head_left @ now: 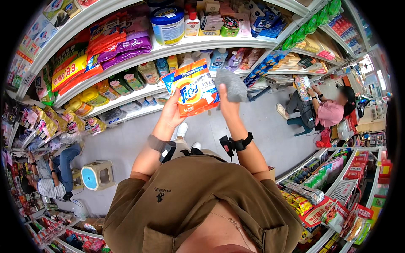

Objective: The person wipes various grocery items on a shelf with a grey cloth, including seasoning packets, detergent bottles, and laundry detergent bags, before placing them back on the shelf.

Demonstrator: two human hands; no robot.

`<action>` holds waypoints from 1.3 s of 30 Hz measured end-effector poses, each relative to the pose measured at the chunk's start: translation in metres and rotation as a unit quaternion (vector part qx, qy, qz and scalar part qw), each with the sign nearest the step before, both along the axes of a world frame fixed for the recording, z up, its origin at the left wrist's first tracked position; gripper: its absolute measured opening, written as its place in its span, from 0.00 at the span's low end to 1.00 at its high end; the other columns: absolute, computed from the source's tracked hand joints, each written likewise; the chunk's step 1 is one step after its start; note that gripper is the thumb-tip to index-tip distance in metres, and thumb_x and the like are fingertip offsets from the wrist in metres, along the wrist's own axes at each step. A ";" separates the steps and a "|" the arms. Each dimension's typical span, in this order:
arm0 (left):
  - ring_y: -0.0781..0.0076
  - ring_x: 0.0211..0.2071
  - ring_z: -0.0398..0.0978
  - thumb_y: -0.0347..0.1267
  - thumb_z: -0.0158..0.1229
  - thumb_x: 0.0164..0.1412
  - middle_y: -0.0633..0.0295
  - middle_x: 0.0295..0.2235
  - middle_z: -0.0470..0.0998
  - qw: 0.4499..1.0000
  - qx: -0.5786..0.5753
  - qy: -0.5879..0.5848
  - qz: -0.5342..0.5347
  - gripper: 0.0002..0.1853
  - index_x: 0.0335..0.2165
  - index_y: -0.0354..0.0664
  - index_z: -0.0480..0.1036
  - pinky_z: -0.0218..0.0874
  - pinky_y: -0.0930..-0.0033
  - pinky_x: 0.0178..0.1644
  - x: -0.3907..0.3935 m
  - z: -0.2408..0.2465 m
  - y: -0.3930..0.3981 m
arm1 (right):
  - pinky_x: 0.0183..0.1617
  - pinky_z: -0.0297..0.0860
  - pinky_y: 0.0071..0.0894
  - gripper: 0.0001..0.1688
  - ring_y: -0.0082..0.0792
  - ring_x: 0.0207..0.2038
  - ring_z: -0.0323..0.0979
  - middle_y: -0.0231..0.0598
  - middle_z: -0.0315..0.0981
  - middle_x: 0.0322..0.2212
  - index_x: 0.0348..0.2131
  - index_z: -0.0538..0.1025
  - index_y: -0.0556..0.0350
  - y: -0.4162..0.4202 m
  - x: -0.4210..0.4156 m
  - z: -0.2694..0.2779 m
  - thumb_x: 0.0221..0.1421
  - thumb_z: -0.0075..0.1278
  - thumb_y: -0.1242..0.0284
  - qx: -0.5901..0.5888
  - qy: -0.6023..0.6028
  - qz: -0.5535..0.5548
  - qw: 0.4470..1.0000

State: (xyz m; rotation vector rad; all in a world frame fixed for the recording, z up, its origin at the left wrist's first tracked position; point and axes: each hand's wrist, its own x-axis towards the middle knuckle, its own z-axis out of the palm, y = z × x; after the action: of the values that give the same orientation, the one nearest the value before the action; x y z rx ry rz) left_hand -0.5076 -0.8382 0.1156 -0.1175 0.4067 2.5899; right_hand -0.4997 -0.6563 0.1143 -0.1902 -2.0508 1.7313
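Observation:
My left hand (171, 109) grips the lower left edge of an orange Tide laundry powder packet (197, 90), its thumb on the printed front. The packet is held up in front of the shelves, tilted slightly. In my right hand (229, 102) is a bunched grey cloth (233, 87), right beside the packet's right edge. Whether the cloth touches the packet I cannot tell. Behind the packet, bottles line the middle shelf, among them a light blue bottle (218, 59) and a clear bottle of liquid (148, 72).
A blue-lidded tub (167, 27) and purple bags (129, 49) fill the upper shelf (202, 43). A person (330, 109) sits at the right, holding a colourful package; another person (52, 180) sits at the left near a plastic stool (98, 175). Snack racks (343, 189) stand at lower right.

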 end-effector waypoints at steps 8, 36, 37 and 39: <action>0.65 0.42 0.72 0.55 0.40 0.58 0.53 0.44 0.71 0.992 0.084 0.007 -0.099 0.34 0.50 0.36 0.60 0.66 0.63 0.45 -0.016 -0.021 -0.005 | 0.55 0.57 0.41 0.20 0.42 0.55 0.56 0.43 0.61 0.52 0.43 0.71 0.55 -0.027 0.035 0.040 0.48 0.52 0.73 0.442 0.156 0.300 0.831; 0.65 0.47 0.69 0.27 0.56 0.54 0.54 0.47 0.68 0.965 -0.128 0.095 -0.210 0.28 0.52 0.34 0.56 0.65 0.63 0.49 -0.005 0.011 0.018 | 0.44 0.70 0.32 0.30 0.34 0.41 0.72 0.45 0.70 0.42 0.48 0.64 0.63 0.050 0.006 -0.031 0.52 0.51 0.62 -0.478 -0.179 0.170 0.843; 0.65 0.47 0.69 0.27 0.56 0.54 0.53 0.47 0.68 0.962 -0.148 0.121 -0.193 0.28 0.52 0.34 0.56 0.64 0.63 0.50 -0.004 0.011 0.020 | 0.43 0.70 0.32 0.30 0.34 0.40 0.73 0.46 0.70 0.42 0.48 0.64 0.63 0.051 0.005 -0.031 0.52 0.52 0.62 -0.471 -0.171 0.156 0.851; 0.65 0.49 0.67 0.25 0.56 0.54 0.53 0.47 0.67 0.954 -0.186 0.172 -0.158 0.28 0.52 0.34 0.56 0.62 0.64 0.52 -0.002 0.008 0.024 | 0.42 0.71 0.33 0.28 0.35 0.40 0.73 0.47 0.70 0.41 0.47 0.64 0.64 0.053 0.005 -0.031 0.53 0.50 0.61 -0.513 -0.169 0.136 0.830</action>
State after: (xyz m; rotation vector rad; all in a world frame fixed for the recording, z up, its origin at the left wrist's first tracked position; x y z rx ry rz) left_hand -0.5093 -0.8143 0.1233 0.2555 0.9579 2.1886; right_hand -0.4949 -0.6029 0.0829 -0.5791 -1.1176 3.0095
